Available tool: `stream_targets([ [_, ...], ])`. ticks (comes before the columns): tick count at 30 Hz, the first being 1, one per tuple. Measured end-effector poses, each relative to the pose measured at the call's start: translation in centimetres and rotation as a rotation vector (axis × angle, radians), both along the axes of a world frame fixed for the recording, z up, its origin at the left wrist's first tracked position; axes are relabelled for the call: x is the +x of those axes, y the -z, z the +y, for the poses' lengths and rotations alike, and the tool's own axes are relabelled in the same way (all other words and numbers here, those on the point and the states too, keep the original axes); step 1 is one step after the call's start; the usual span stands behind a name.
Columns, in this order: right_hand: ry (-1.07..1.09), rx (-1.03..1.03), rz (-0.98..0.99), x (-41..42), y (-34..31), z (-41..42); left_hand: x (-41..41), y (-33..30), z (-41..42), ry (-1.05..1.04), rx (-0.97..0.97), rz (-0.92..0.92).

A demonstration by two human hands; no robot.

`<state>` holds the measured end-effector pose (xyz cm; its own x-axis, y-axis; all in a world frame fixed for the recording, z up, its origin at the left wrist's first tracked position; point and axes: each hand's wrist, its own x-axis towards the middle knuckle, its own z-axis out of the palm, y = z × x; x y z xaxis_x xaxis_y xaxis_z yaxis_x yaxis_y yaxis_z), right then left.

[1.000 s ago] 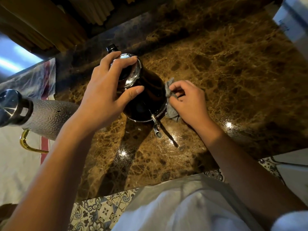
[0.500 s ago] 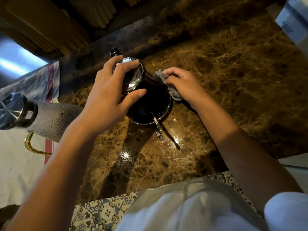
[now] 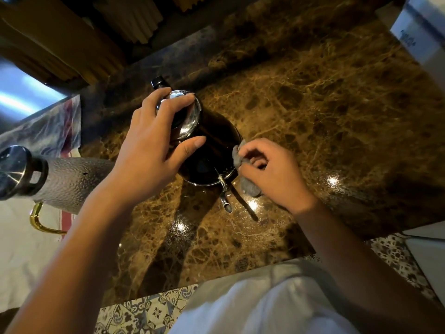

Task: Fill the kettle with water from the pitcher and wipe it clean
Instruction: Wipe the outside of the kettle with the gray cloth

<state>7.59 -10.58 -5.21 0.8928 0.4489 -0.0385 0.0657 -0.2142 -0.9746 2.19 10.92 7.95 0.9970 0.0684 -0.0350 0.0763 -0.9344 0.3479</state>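
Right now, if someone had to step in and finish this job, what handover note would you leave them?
Left hand: fingers curled over the kettle's shiny lid, steadying it.
Right hand: fingers pinch a grey cloth against the kettle's right side, near the spout.
Kettle stands upright on the marble counter, lid on. Pitcher stands apart at the left on a cloth, capped, nobody touching it.
Done: filling looks finished, judging by both lids being on; the water level is not visible.
Left: finish wiping the kettle's body, then put the cloth down.
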Motion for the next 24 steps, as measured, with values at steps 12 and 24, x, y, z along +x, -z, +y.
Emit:
stream_targets([
  [12,0.353,0.706,0.363,6.1,-2.8,2.5,-0.1,0.0,-0.2,-0.031,-0.027,0.011],
  [24,0.080,0.032,-0.187,0.9,1.2,0.9,-0.1,0.0,-0.3,-0.023,-0.030,0.016],
])
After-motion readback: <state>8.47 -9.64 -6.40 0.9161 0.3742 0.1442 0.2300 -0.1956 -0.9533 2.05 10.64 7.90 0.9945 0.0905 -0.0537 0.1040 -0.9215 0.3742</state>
